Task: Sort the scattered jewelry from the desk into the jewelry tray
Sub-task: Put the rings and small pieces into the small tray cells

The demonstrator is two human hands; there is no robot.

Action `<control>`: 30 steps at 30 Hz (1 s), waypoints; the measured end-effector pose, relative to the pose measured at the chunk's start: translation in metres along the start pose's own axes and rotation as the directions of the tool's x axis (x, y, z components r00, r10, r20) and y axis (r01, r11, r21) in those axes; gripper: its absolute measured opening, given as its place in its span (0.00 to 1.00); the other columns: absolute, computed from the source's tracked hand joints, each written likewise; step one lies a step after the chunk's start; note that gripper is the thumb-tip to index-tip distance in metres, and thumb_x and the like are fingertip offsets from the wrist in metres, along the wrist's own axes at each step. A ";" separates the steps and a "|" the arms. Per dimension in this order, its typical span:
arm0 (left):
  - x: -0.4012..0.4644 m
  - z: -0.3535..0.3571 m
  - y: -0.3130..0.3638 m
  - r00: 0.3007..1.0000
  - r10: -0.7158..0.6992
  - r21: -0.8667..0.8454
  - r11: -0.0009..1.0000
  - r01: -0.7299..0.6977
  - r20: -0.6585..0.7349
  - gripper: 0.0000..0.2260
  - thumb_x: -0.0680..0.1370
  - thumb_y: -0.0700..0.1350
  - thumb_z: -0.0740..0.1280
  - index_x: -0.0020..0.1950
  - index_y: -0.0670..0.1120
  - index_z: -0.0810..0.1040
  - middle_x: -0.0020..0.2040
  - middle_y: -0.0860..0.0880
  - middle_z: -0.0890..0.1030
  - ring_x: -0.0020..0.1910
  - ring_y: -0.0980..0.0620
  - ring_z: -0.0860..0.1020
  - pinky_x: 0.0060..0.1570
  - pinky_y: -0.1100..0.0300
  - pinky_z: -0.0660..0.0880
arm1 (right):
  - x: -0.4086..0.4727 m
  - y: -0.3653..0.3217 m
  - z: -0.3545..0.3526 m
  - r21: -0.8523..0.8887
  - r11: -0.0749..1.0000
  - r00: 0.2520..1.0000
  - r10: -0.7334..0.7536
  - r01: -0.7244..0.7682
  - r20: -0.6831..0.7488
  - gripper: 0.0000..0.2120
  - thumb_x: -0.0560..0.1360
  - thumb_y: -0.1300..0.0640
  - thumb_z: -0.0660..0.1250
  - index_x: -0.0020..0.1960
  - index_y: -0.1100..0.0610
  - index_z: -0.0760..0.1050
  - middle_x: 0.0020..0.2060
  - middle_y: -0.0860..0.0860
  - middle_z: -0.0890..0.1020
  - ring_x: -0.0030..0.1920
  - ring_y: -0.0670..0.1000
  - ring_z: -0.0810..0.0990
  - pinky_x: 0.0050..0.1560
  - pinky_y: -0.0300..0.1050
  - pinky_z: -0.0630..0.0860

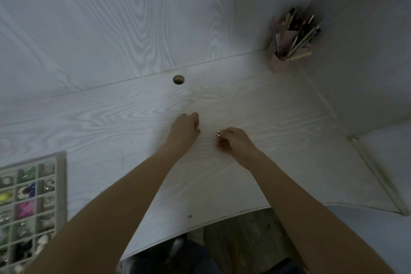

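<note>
Both of my hands are over the middle of the white wood-grain desk (255, 104). My right hand (233, 142) pinches a small shiny piece of jewelry (218, 133) between thumb and forefinger, just above the desk top. My left hand (185, 128) is a little to its left with fingers curled downward; what lies under them is hidden. The jewelry tray (61, 184), a pale grid of small compartments holding several colourful pieces, sits at the far left edge of the view, well away from both hands.
A pink pen holder (281, 55) full of pens and brushes stands in the back right corner. A round cable hole (178, 79) is in the desk near the back wall. The desk's front edge curves close to my body, with dark floor below.
</note>
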State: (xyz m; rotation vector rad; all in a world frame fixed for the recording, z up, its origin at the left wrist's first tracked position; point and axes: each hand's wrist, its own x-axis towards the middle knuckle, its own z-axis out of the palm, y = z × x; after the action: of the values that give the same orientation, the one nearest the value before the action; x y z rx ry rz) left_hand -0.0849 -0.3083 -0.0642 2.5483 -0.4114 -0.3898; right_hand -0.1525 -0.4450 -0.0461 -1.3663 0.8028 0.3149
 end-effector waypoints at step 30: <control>-0.240 -0.165 -0.142 0.793 -0.593 -0.930 0.354 0.101 -0.140 0.06 0.71 0.33 0.72 0.46 0.36 0.82 0.28 0.53 0.82 0.26 0.63 0.77 0.27 0.74 0.70 | -0.135 0.001 0.256 -0.207 0.976 0.718 0.098 0.065 0.689 0.04 0.78 0.63 0.64 0.45 0.62 0.76 0.39 0.53 0.78 0.37 0.45 0.77 0.38 0.31 0.76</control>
State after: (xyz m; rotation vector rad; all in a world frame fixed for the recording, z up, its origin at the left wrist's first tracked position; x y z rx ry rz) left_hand -0.2156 -0.0310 0.0406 1.4950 0.4988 -0.0667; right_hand -0.1651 -0.1700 0.0418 -1.2938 0.1361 0.8997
